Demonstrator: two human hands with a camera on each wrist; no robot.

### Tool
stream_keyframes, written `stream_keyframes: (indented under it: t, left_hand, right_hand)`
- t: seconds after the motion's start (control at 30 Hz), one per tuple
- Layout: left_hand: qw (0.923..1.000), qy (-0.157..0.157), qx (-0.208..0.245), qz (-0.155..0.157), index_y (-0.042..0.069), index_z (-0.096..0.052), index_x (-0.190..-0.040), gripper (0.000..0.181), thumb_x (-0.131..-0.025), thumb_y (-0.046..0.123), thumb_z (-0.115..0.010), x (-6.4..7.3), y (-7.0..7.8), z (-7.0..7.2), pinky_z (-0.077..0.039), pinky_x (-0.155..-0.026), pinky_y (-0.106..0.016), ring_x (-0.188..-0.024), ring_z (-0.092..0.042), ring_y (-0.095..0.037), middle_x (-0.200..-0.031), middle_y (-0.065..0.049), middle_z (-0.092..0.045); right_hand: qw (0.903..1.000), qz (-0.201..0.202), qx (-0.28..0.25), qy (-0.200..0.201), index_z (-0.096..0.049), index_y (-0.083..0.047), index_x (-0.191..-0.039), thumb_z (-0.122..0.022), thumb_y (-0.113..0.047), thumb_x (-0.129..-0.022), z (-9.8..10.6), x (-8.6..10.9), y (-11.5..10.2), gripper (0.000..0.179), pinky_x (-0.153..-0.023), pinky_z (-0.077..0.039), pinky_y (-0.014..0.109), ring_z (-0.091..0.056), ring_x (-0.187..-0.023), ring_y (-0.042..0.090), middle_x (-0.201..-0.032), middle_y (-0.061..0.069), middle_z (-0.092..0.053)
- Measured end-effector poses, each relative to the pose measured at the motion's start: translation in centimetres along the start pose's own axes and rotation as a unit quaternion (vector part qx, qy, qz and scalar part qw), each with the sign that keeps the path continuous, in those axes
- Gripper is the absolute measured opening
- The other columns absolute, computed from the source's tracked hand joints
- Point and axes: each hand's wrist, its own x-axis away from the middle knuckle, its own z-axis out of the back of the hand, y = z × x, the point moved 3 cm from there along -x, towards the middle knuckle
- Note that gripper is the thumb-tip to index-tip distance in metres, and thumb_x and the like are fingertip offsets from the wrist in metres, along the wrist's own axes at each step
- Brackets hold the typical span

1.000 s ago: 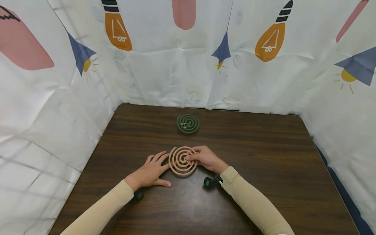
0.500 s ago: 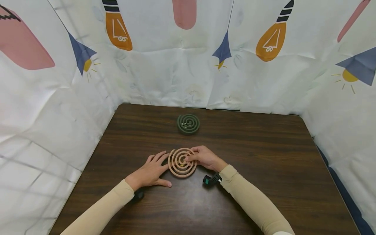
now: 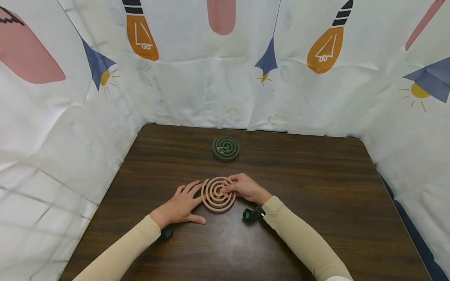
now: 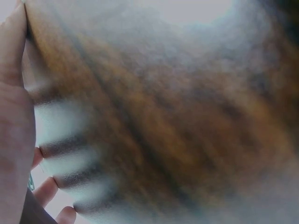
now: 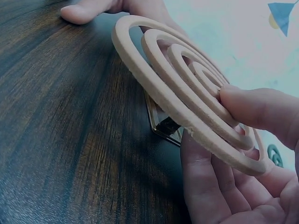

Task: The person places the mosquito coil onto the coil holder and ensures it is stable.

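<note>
A tan mosquito coil (image 3: pixel 218 195) is pinched in my right hand (image 3: pixel 247 189), with the thumb on top near its centre and the fingers below. In the right wrist view the coil (image 5: pixel 187 93) is tilted and raised off the table. Under it sits a small metal-edged piece (image 5: pixel 161 128) with a dark part, mostly hidden; whether the two touch I cannot tell. My left hand (image 3: pixel 181 205) rests on the table with its fingers spread, the fingertips beside or just under the coil's left edge. The left wrist view shows blurred tabletop and part of the left hand (image 4: pixel 14 107).
A dark green mosquito coil (image 3: pixel 225 148), possibly a stack, lies farther back on the brown wooden table (image 3: pixel 299 175). White printed cloth (image 3: pixel 218 89) hangs around the back and sides. A small dark device (image 3: pixel 254 214) is at the right wrist.
The tan coil has shifted slightly down and toward me, and a yellowish glint now shows through its gaps. The left hand has stayed in place.
</note>
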Motion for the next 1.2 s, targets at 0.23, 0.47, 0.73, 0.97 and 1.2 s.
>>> stream_keyframes:
  t: [0.23, 0.47, 0.73, 0.97, 1.2]
  left_hand:
    - [1.0000, 0.003, 0.002, -0.001, 0.027, -0.038, -0.162, 0.094, -0.086, 0.077, -0.061, -0.10, 0.10, 0.15, -0.030, -0.116, -0.069, -0.159, -0.021, -0.042, -0.169, -0.017, -0.027]
    - [1.0000, -0.004, 0.000, 0.001, 0.025, -0.039, -0.162, 0.094, -0.087, 0.077, -0.060, 0.04, 0.15, 0.24, -0.030, -0.116, -0.070, -0.159, -0.020, -0.043, -0.169, -0.018, -0.027]
    - [1.0000, -0.001, -0.006, -0.004, 0.023, -0.041, -0.161, 0.092, -0.088, 0.076, -0.060, 0.28, 0.24, 0.06, -0.031, -0.114, -0.070, -0.157, -0.023, -0.045, -0.168, -0.020, -0.028]
    - [1.0000, 0.001, 0.000, -0.003, 0.023, -0.041, -0.161, 0.092, -0.088, 0.075, -0.061, 0.24, 0.25, 0.13, -0.032, -0.114, -0.069, -0.157, -0.023, -0.044, -0.168, -0.019, -0.029]
    - [1.0000, 0.003, -0.003, -0.003, 0.025, -0.041, -0.161, 0.092, -0.087, 0.075, -0.063, 0.28, 0.20, 0.12, -0.032, -0.114, -0.069, -0.157, -0.023, -0.045, -0.168, -0.019, -0.029]
  right_hand:
    - [1.0000, -0.002, 0.004, -0.001, -0.066, 0.006, -0.121, -0.072, 0.001, -0.093, 0.02, 0.17, -0.24, 0.029, -0.072, -0.062, 0.026, -0.075, -0.081, 0.010, -0.087, 0.002, -0.077]
    - [0.9999, 0.001, 0.012, -0.003, -0.066, 0.003, -0.119, -0.073, 0.000, -0.093, 0.02, 0.24, -0.05, 0.028, -0.072, -0.062, 0.026, -0.075, -0.081, 0.011, -0.089, 0.003, -0.077]
    - [0.9995, 0.005, 0.032, 0.003, -0.066, 0.002, -0.118, -0.073, -0.001, -0.093, -0.10, 0.29, 0.30, 0.027, -0.071, -0.062, 0.026, -0.076, -0.081, 0.011, -0.088, 0.002, -0.078]
    - [0.9992, 0.003, 0.039, 0.007, -0.067, 0.000, -0.114, -0.075, -0.001, -0.091, 0.00, 0.14, 0.35, 0.025, -0.069, -0.061, 0.026, -0.076, -0.079, 0.011, -0.087, 0.002, -0.078]
    - [0.9989, 0.009, 0.046, 0.006, -0.066, 0.000, -0.114, -0.075, -0.002, -0.091, -0.10, 0.30, 0.25, 0.024, -0.069, -0.061, 0.027, -0.076, -0.079, 0.012, -0.086, 0.001, -0.078]
